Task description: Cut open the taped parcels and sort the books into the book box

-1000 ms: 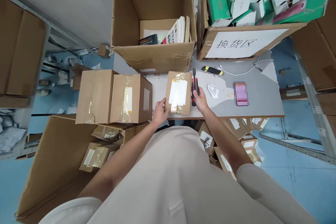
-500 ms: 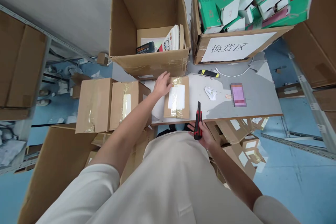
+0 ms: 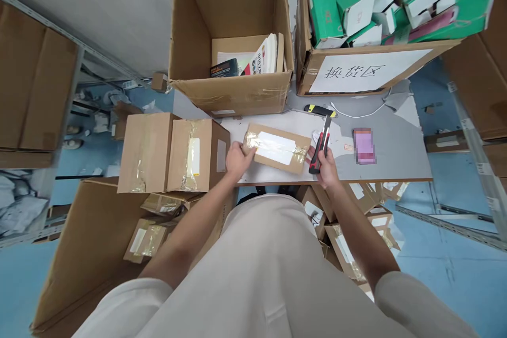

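A small taped cardboard box (image 3: 259, 156) with a white label lies crosswise in front of me, slightly tilted to the right. My left hand (image 3: 238, 161) grips its left end, thumb on top. My right hand (image 3: 327, 168) is closed around a red and black utility knife (image 3: 319, 150), its blade pointing up and away. The fingertips of that hand reach the box's right end, partly hidden behind the knife. Crumpled white paper lies just behind the knife. A yellow and black utility knife (image 3: 317, 110) rests farther back on the table (image 3: 340, 169).
An open carton (image 3: 233, 96) with books stands behind the box. Right of it, another carton (image 3: 304, 71) is full of green and white boxes. Two taped boxes (image 3: 148, 153) are at my left. A purple pixelated item (image 3: 364, 146) lies on the right; cartons cover the floor below.
The small box has turned from lengthwise to crosswise. My left hand has moved from its far corner to its left end; my right hand has risen with the knife to its right end.
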`<act>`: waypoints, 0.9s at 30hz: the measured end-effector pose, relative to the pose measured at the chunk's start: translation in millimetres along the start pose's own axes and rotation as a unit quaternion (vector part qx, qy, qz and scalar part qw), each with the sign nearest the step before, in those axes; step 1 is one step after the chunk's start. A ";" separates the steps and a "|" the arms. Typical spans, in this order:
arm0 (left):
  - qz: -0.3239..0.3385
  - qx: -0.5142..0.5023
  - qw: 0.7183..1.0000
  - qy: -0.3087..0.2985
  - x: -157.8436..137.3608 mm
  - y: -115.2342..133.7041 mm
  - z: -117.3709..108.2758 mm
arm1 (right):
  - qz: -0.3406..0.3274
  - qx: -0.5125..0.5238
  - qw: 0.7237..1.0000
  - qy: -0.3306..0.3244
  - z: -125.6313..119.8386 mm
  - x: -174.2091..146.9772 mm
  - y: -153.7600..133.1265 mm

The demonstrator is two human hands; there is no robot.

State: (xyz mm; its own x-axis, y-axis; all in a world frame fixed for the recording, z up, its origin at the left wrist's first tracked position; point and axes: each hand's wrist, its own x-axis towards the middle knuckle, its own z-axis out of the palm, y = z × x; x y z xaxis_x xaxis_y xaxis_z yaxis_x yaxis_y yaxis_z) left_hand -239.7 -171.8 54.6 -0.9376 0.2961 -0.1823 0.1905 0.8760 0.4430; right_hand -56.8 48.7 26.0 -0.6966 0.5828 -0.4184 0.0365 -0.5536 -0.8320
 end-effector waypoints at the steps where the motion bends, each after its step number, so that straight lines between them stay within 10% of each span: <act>1: -0.034 -0.021 0.999 -0.003 -13.7 -4.6 1.0 | -0.010 -0.019 1.000 -0.017 1.6 14.5 -3.9; 5: -0.078 -0.071 0.994 0.029 -39.8 -13.4 1.9 | -0.012 -0.081 0.993 -0.091 12.5 53.3 -11.3; 9: 0.077 -0.017 0.995 0.063 -24.6 -8.6 -1.1 | -0.035 -0.171 0.983 -0.051 -1.1 48.5 -16.6; 14: 0.240 0.129 0.960 -0.062 1.8 9.1 -4.9 | 0.018 -0.292 0.955 -0.042 -37.9 13.2 -22.0; 27: 0.231 0.198 0.945 -0.117 4.7 20.3 -0.2 | 0.048 -0.244 0.965 -0.079 -43.7 -13.3 -15.6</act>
State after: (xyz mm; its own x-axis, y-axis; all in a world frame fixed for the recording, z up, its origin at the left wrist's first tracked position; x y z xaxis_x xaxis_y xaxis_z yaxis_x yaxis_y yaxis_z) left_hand -240.3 -152.7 62.9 -0.6471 0.7169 -0.2596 0.7008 0.6933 0.1678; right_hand -16.8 75.7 28.6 -0.7727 0.4237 -0.4727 0.4119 -0.2320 -0.8812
